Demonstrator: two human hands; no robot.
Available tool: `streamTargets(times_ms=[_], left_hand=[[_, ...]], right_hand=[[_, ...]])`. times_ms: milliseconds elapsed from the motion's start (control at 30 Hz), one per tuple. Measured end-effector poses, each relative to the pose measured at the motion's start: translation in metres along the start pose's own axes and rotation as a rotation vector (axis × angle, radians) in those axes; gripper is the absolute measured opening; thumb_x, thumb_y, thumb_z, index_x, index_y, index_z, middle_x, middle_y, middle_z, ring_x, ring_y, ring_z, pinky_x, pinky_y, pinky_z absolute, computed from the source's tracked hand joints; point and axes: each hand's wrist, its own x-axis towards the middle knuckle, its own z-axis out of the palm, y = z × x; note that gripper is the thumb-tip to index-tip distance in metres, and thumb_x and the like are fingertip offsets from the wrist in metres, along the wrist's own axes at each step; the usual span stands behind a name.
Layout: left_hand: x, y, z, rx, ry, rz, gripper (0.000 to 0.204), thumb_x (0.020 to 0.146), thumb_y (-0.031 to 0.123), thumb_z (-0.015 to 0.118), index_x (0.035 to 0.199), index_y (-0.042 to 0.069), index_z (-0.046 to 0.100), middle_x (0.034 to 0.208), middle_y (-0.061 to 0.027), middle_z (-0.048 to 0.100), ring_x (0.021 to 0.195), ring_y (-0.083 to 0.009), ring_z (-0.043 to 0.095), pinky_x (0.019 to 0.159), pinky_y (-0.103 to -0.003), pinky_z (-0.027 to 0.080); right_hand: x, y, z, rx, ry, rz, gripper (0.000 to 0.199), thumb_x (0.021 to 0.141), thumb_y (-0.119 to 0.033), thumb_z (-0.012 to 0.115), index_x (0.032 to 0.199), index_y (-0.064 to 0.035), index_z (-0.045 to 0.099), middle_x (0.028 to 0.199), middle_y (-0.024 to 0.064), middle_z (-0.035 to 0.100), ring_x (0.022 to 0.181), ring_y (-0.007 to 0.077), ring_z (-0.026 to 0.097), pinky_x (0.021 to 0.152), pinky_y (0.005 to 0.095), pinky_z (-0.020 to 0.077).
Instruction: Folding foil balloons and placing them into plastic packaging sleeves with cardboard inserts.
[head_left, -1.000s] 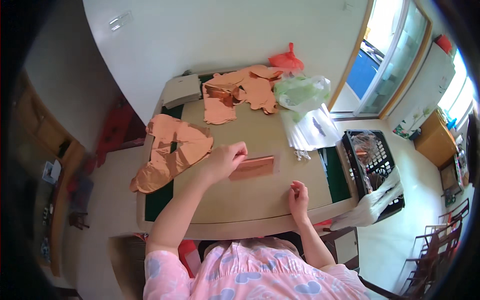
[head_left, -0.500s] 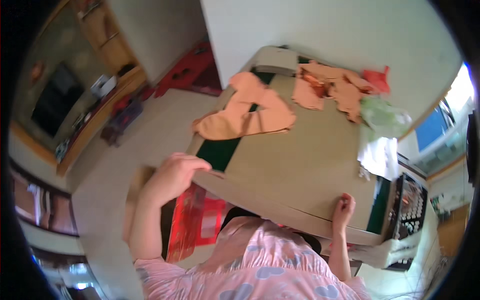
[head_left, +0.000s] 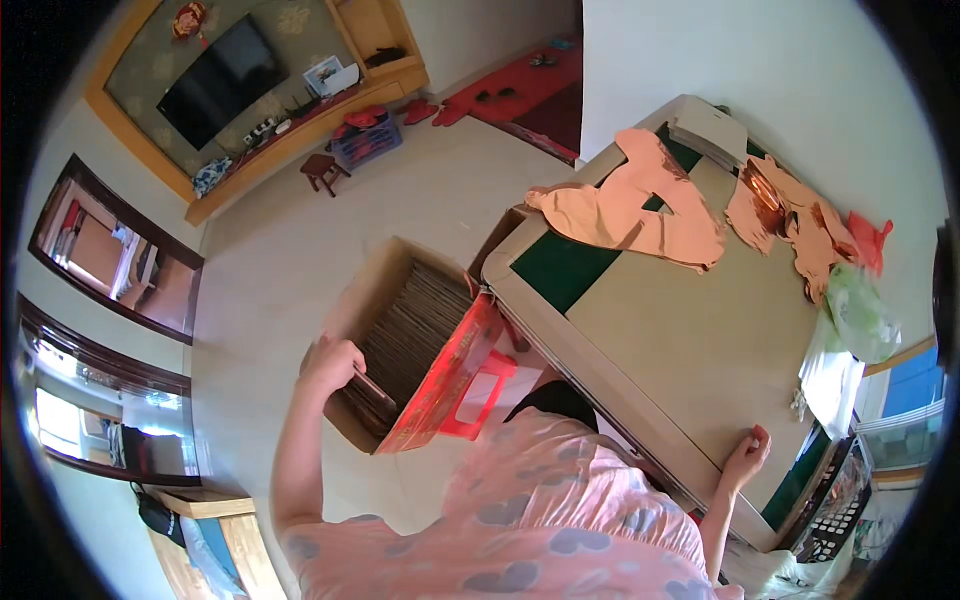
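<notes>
My left hand (head_left: 333, 368) reaches into the near end of an open cardboard box (head_left: 452, 372) with red printed sides. Its fingers pinch a thin brown card (head_left: 374, 390) beside a tightly packed row of thin brown sheets (head_left: 415, 315) standing on edge. My right hand (head_left: 745, 458) rests near the table's front edge, fingers curled in and nothing seen in them. On the table (head_left: 670, 345) lie orange cut-out sheets (head_left: 640, 210), with shiny copper-coloured pieces (head_left: 775, 200) farther right. A stack of grey-brown boards (head_left: 708, 132) sits at the far corner.
Under the box's side stands a red plastic stool (head_left: 485, 395). A green plastic bag (head_left: 862, 310) and a white one (head_left: 832, 375) hang at the table's right side, above a black rack (head_left: 835, 505). A small wooden stool (head_left: 323, 172) and a blue crate (head_left: 368, 140) stand far left.
My left hand has moved from the table's left edge down into the box. The view has swung left, bringing the box's inside into sight. My right hand stays at the table's front edge.
</notes>
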Motion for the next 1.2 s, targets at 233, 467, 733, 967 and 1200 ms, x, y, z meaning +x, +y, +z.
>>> streamTargets(times_ms=[233,467,733,967,1200], left_hand=[[0.024,-0.026,0.057,0.032,-0.142,0.009,0.025,0.075,0.000,0.061,0.083,0.017,0.078,0.091,-0.0081,0.072,0.097,-0.0268,0.065,0.110,-0.043,0.035],[0.024,-0.065,0.135,0.325,-0.106,0.065,0.022,0.082,0.006,0.058,0.088,0.014,0.077,0.091,-0.0164,0.071,0.096,-0.0299,0.068,0.111,-0.047,0.034],[0.062,-0.081,0.215,0.421,-0.205,0.096,0.025,0.087,0.014,0.050,0.086,0.010,0.075,0.094,-0.0144,0.072,0.094,-0.0291,0.070,0.094,-0.048,0.047],[0.076,-0.140,0.253,0.476,-0.331,-0.116,0.024,0.088,0.018,0.057,0.106,0.013,0.072,0.113,-0.0130,0.069,0.113,-0.0261,0.063,0.102,-0.053,0.039],[0.098,0.158,-0.003,-0.206,0.737,0.061,0.013,0.086,0.007,0.056,0.080,0.005,0.067,0.085,-0.0159,0.066,0.083,-0.0334,0.065,0.071,-0.047,0.051]], right_hand=[[0.000,0.013,0.001,0.005,0.035,-0.051,0.024,0.091,-0.004,0.054,0.114,-0.0043,0.061,0.107,0.0082,0.064,0.095,0.0203,0.061,0.070,0.0294,0.0472],[-0.001,0.011,-0.001,0.012,0.016,-0.044,0.022,0.092,-0.004,0.053,0.113,-0.0045,0.061,0.104,0.0070,0.064,0.093,0.0191,0.060,0.070,0.0288,0.0472],[-0.006,-0.004,-0.007,-0.001,0.077,0.002,0.018,0.089,0.001,0.055,0.105,-0.0030,0.062,0.095,0.0074,0.060,0.086,0.0196,0.056,0.072,0.0305,0.0456],[0.004,-0.046,0.014,0.097,0.020,-0.010,0.020,0.081,0.007,0.051,0.096,-0.0017,0.062,0.083,0.0116,0.054,0.079,0.0270,0.050,0.075,0.0375,0.0446],[0.038,-0.050,0.010,0.006,-0.091,-0.090,0.017,0.083,0.002,0.055,0.096,-0.0045,0.063,0.095,0.0130,0.061,0.097,0.0309,0.055,0.084,0.0388,0.0465]])
